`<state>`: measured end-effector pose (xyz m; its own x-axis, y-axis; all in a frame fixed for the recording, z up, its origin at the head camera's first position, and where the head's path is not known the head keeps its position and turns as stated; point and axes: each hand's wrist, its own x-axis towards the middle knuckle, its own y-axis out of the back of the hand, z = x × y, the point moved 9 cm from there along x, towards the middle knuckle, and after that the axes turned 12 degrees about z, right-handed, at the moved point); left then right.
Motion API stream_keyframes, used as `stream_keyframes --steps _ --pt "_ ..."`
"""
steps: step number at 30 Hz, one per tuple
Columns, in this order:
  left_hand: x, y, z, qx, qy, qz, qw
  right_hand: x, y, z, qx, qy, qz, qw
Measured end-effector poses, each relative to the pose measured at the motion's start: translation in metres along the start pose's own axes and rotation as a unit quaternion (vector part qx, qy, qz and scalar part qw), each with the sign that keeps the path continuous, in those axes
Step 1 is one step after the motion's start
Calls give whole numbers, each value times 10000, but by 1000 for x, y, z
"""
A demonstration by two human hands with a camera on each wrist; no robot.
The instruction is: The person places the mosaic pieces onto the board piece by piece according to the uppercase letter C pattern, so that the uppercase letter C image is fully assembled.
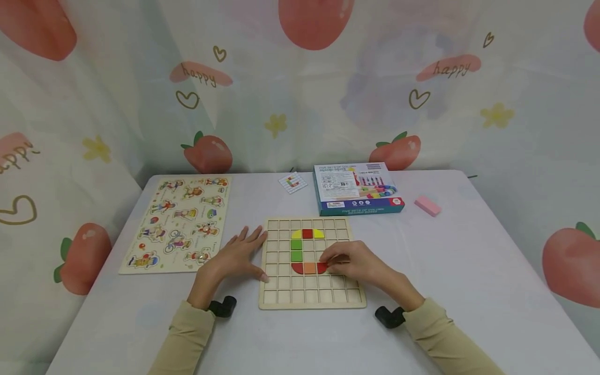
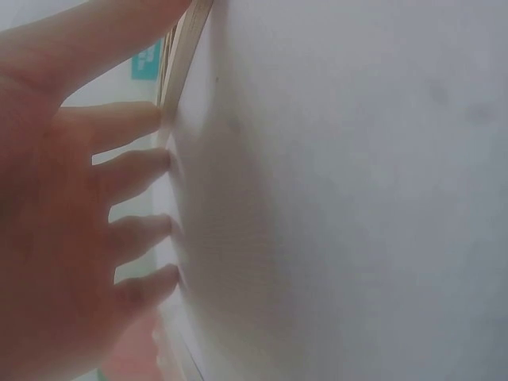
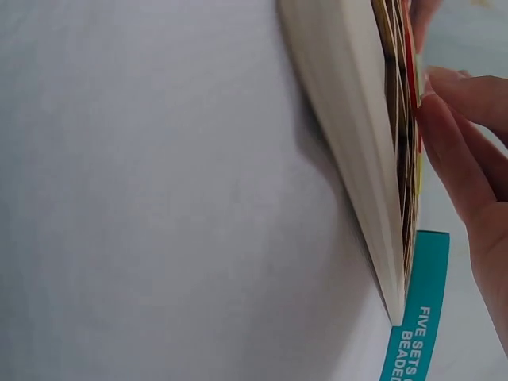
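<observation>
A wooden grid board (image 1: 311, 306) lies on the white table, with a C-like pattern of coloured tiles in its cells. Two green squares (image 1: 296, 250) form the left side, and a red square (image 1: 307, 234) sits between yellow rounded pieces at the top. Along the bottom, an orange square (image 1: 309, 268) separates two red rounded tiles. My right hand (image 1: 358, 260) pinches the right-hand red rounded tile (image 1: 321, 267) between thumb and forefinger at its cell. With fingers spread, my left hand (image 1: 239, 258) rests along the board's left edge; its fingertips (image 2: 163, 226) touch the tabletop.
To the left lies a wooden picture puzzle board (image 1: 178, 264). Behind the grid board are a small pattern card (image 1: 292, 182) and a teal-edged bead set box (image 1: 358, 187). A pink block (image 1: 427, 206) lies right of the box.
</observation>
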<state>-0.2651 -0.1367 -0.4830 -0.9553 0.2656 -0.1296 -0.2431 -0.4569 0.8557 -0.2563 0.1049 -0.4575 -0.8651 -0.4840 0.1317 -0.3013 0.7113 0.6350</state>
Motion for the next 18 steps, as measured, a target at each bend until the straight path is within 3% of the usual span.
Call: stream_keyframes --steps 18 --pt "-2 4 6 6 -124 26 9999 -1 1 1 66 -124 61 9999"
